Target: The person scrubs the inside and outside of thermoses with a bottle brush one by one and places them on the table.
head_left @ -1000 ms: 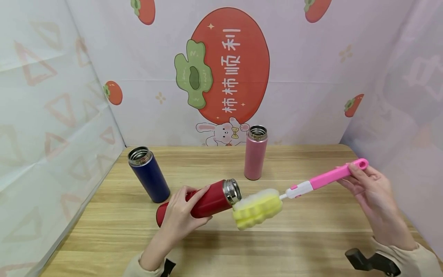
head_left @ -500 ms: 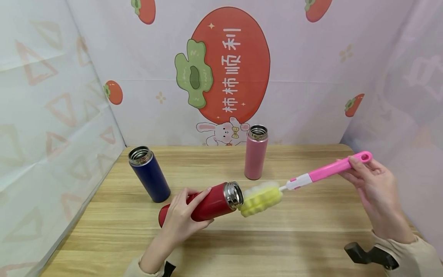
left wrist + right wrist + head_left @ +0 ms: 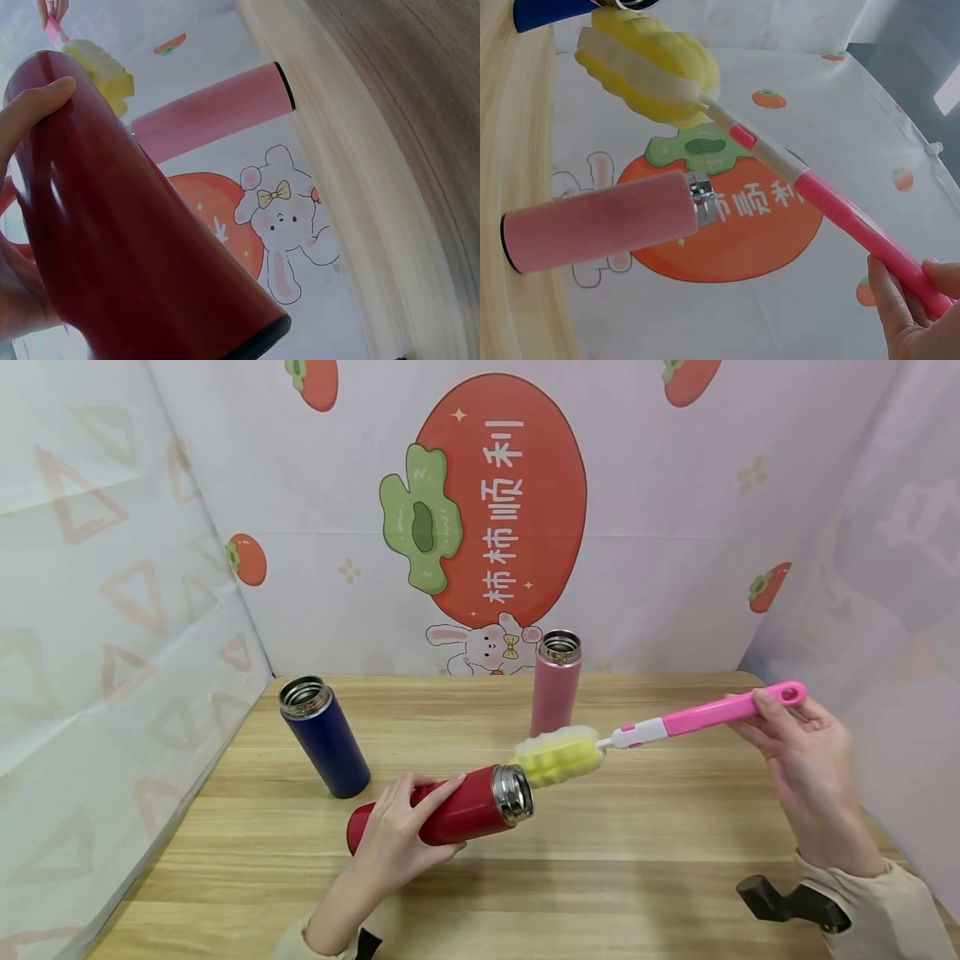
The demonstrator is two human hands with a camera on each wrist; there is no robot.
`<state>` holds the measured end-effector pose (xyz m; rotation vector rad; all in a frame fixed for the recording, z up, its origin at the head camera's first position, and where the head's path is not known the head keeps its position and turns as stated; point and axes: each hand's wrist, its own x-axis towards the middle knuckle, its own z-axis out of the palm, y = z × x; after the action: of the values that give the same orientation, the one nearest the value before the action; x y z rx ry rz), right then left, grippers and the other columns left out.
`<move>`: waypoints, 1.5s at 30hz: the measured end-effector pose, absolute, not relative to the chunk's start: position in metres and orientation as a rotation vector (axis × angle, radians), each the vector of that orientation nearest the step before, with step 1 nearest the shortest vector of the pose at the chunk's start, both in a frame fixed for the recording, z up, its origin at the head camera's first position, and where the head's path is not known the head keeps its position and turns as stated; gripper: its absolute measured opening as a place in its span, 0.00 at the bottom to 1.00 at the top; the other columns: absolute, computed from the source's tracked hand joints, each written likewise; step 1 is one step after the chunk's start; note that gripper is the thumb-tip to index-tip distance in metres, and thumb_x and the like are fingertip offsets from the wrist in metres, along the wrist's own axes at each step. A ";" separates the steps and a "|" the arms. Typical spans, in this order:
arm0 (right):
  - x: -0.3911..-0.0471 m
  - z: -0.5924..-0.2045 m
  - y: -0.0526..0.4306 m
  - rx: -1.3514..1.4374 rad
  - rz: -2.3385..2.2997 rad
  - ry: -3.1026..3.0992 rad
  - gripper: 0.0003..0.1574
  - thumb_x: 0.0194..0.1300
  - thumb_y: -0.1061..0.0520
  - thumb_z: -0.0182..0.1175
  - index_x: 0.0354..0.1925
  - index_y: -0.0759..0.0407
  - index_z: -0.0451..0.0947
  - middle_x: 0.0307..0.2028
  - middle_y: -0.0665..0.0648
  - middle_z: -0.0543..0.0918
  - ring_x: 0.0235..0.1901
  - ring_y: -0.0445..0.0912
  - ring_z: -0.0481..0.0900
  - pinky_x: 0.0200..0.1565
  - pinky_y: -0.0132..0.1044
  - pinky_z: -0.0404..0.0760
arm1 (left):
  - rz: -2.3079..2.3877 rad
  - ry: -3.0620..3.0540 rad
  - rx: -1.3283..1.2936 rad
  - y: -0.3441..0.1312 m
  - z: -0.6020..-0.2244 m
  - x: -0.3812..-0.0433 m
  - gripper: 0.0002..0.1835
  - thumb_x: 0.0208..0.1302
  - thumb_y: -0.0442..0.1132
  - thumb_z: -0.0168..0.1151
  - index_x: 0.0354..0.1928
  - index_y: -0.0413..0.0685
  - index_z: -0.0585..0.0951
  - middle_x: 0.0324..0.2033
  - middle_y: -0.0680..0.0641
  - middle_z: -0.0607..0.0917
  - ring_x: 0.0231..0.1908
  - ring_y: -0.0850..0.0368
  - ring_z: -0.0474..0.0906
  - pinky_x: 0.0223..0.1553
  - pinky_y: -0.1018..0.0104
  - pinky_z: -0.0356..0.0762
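Observation:
My left hand (image 3: 401,835) grips a red thermos bottle (image 3: 472,806) around its middle, tilted with its open steel mouth toward the right. In the left wrist view, the thumb lies across the red body. My right hand (image 3: 813,768) pinches the end of a bottle brush (image 3: 705,717) by its pink handle. The brush's yellow and white sponge head (image 3: 558,756) is at the upper rim of the red bottle, outside its mouth; whether they touch I cannot tell. In the right wrist view, thumb and fingers hold the pink handle (image 3: 870,236).
An open blue thermos bottle (image 3: 326,739) stands on the left of the wooden table (image 3: 637,877). An open pink thermos bottle (image 3: 555,693) stands at the back, partly behind the sponge head. Printed cloth walls (image 3: 660,593) enclose the table at the back and sides.
The brush has moved up, its sponge head rising from below the red bottle's mouth to its upper rim. The red bottle has shifted slightly right and down.

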<state>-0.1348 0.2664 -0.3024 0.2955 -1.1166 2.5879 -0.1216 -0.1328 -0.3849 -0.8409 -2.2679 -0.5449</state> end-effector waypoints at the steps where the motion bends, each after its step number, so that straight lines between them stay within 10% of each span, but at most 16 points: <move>1: -0.135 -0.302 0.266 0.295 2.584 -1.117 0.10 0.59 0.75 0.46 0.38 0.77 0.73 0.33 0.68 0.81 0.34 0.54 0.81 0.38 0.41 0.75 | -0.546 -2.272 -0.835 -0.132 -0.385 -0.122 0.41 0.26 0.48 0.75 0.53 0.58 0.73 0.36 0.46 0.75 0.36 0.55 0.72 0.36 0.58 0.71; 21: -0.133 -0.306 0.278 0.250 2.590 -1.100 0.10 0.59 0.74 0.47 0.38 0.76 0.74 0.31 0.66 0.81 0.32 0.52 0.82 0.37 0.40 0.76 | -1.244 -2.354 -0.655 -0.132 -0.387 -0.122 0.46 0.33 0.41 0.76 0.61 0.59 0.66 0.43 0.50 0.76 0.42 0.58 0.73 0.36 0.64 0.76; 32: -0.136 -0.308 0.284 0.172 2.731 -1.020 0.11 0.61 0.72 0.47 0.42 0.74 0.73 0.35 0.66 0.79 0.36 0.54 0.81 0.42 0.41 0.75 | -1.873 -2.436 -0.359 -0.128 -0.383 -0.129 0.45 0.50 0.41 0.66 0.65 0.75 0.51 0.50 0.44 0.75 0.47 0.52 0.74 0.45 0.60 0.73; 45: -0.161 -0.295 0.273 0.206 2.855 -0.942 0.11 0.62 0.69 0.47 0.42 0.73 0.71 0.35 0.66 0.77 0.39 0.54 0.79 0.43 0.42 0.76 | -2.237 -2.230 -0.408 -0.114 -0.393 -0.148 0.37 0.64 0.37 0.50 0.67 0.71 0.44 0.50 0.33 0.72 0.45 0.49 0.75 0.41 0.61 0.74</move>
<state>-0.1608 0.2726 -0.2953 0.2056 -0.9421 2.8553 -0.1479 -0.1136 -0.3932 -0.4079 -2.2300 -2.2367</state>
